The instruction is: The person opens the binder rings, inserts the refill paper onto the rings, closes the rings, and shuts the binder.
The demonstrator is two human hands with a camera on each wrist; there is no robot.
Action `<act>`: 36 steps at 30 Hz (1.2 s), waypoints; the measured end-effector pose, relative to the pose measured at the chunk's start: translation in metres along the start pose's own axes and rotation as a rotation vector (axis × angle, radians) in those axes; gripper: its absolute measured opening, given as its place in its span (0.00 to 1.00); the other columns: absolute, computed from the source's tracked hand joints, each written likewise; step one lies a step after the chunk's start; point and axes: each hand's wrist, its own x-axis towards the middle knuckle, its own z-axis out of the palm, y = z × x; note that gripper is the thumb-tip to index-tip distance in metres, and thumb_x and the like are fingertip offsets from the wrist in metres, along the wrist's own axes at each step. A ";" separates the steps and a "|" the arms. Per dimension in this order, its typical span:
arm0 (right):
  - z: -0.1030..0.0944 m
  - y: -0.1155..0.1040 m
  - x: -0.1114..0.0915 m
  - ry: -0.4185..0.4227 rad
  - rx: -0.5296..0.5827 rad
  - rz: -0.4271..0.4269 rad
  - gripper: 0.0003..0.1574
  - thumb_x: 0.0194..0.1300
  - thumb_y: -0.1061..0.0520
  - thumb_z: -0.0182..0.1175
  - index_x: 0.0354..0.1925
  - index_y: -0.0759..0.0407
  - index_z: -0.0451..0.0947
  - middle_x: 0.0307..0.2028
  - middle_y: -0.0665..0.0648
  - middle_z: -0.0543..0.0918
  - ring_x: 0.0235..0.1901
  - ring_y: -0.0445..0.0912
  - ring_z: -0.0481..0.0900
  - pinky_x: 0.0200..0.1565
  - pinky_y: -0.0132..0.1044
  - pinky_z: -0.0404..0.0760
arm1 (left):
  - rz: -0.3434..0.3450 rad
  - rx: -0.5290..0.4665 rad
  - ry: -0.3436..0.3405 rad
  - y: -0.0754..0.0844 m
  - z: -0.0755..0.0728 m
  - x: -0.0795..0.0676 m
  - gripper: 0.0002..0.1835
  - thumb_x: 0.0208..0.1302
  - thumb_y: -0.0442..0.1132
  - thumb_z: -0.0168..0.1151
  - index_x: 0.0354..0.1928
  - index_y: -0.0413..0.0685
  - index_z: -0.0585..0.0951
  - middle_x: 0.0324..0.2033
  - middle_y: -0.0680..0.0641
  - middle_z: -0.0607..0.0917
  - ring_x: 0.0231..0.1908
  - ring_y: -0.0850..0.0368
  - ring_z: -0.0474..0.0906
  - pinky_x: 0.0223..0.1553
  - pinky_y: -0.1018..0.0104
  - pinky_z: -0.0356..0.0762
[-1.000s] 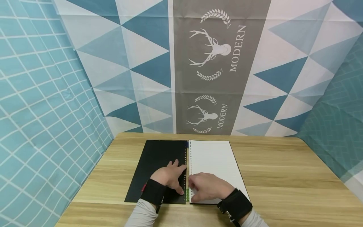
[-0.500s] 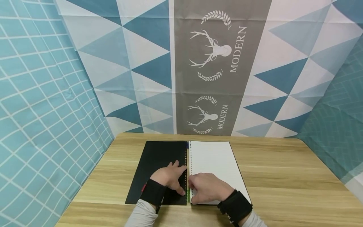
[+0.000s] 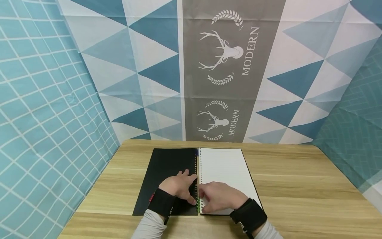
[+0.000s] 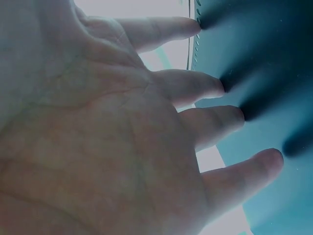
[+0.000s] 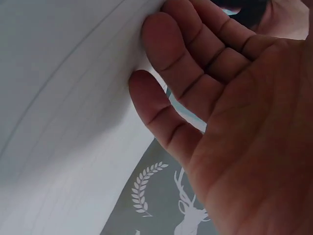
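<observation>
A black punched cover (image 3: 167,166) lies flat on the table, with a row of holes along its right edge. My left hand (image 3: 178,185) rests on it with fingers spread; in the left wrist view its fingertips touch the dark sheet. Beside the cover lies a stack of white lined paper (image 3: 223,162), with holes along its left edge and black backing at its border. My right hand (image 3: 221,196) rests on the stack's lower left, fingers loosely bent at the holed edge. Green (image 3: 198,205) and blue (image 3: 197,152) pieces show in the narrow gap; their kind is unclear.
The wooden table (image 3: 298,186) extends on both sides of the cover and the paper. A patterned cloth (image 3: 158,66) hangs behind its far edge. Blue checked cloth (image 3: 44,116) runs along the left, and teal cloth (image 3: 355,126) along the right.
The black cover has slid slightly right with my left hand, and the gap to the paper has narrowed. My right hand has hardly moved.
</observation>
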 end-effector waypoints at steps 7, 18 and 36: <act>-0.001 0.006 -0.001 -0.028 0.094 0.013 0.17 0.51 0.49 0.76 0.32 0.47 0.76 0.24 0.40 0.73 0.24 0.33 0.68 0.28 0.28 0.70 | 0.020 -0.008 -0.014 0.001 -0.002 -0.002 0.54 0.43 0.57 0.84 0.74 0.59 0.68 0.77 0.39 0.62 0.77 0.37 0.57 0.70 0.36 0.65; -0.001 0.013 0.001 -0.044 0.183 0.006 0.16 0.55 0.48 0.76 0.29 0.48 0.76 0.23 0.39 0.71 0.23 0.32 0.67 0.28 0.27 0.66 | 0.014 0.017 -0.011 0.009 -0.002 -0.005 0.58 0.37 0.59 0.86 0.74 0.61 0.68 0.76 0.38 0.63 0.76 0.35 0.60 0.67 0.35 0.69; 0.002 0.017 0.002 -0.050 0.216 0.009 0.16 0.56 0.46 0.75 0.29 0.47 0.76 0.22 0.39 0.72 0.22 0.32 0.68 0.26 0.27 0.66 | 0.040 0.053 0.003 0.015 -0.001 -0.006 0.53 0.38 0.61 0.85 0.68 0.55 0.71 0.74 0.37 0.66 0.73 0.35 0.64 0.65 0.38 0.73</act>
